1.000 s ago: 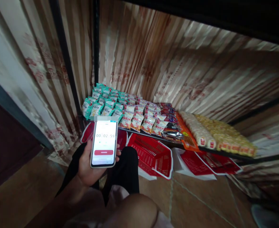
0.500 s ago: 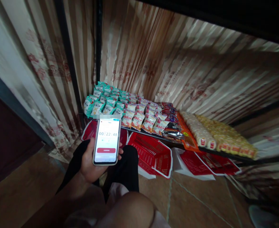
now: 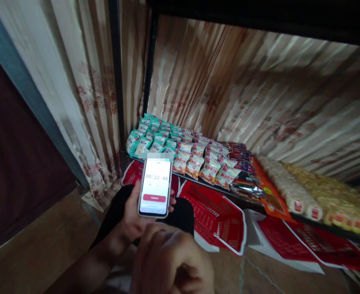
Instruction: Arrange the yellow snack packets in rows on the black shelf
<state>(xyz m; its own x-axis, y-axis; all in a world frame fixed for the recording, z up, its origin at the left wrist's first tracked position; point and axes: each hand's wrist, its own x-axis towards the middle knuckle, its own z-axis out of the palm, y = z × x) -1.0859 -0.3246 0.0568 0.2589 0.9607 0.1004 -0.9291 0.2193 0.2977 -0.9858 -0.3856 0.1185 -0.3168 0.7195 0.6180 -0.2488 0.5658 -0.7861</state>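
Observation:
A smartphone (image 3: 154, 188) with a bright white screen lies in my left hand (image 3: 133, 210), its palm under the phone and its fingertips curled around the right edge. Dark digits reading 00:22:48 and a red button show on the screen. My right hand (image 3: 174, 259) is close to the camera, low in the view, just below the phone and apart from it. Its fingers are curled in, with a dark hollow between them, and I see nothing held there.
On a low dark shelf ahead are green snack packets (image 3: 158, 141), white-and-red packets (image 3: 210, 167), an orange bag (image 3: 272, 196), whitish rolls (image 3: 290, 185) and yellow packs (image 3: 345, 204). Red baskets (image 3: 212, 212) stand beneath. Patterned curtains (image 3: 100, 94) hang behind and to the left.
My right hand has come up into the lower middle of the view. The camera has turned left, so the shelf and phone sit further right. The left hand still holds the phone.

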